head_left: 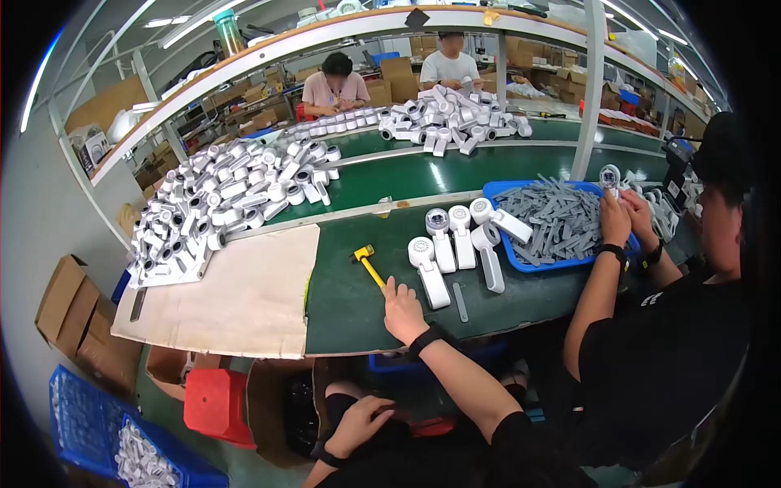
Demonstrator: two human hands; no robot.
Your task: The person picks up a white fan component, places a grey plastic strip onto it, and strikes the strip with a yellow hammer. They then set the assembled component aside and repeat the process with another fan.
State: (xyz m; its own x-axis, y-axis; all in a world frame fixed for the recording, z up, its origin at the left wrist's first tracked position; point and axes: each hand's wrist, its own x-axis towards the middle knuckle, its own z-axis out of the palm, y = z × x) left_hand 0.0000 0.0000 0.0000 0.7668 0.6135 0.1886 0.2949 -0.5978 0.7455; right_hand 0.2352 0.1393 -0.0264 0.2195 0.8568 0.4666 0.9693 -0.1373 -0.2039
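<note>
My right hand (403,314) is on the green tabletop, its fingers round the end of a yellow hammer's handle. The hammer (370,264) points away from me, its black-faced head lying on the table. Low in front of my body, over my lap, my left hand (358,424) rests with its fingers stretched out, holding nothing. Just right of the hammer lie several white handheld devices with round grilled heads, like small fans (429,272). One flat grey strip (461,302) lies beside them.
A blue tray (521,266) full of grey strips stands at right, where a co-worker's hands (617,218) hold a white device. Beige cardboard (244,293) covers the left table, below a large heap of white devices (236,183). A red stool (215,407) and blue crate (85,415) stand below.
</note>
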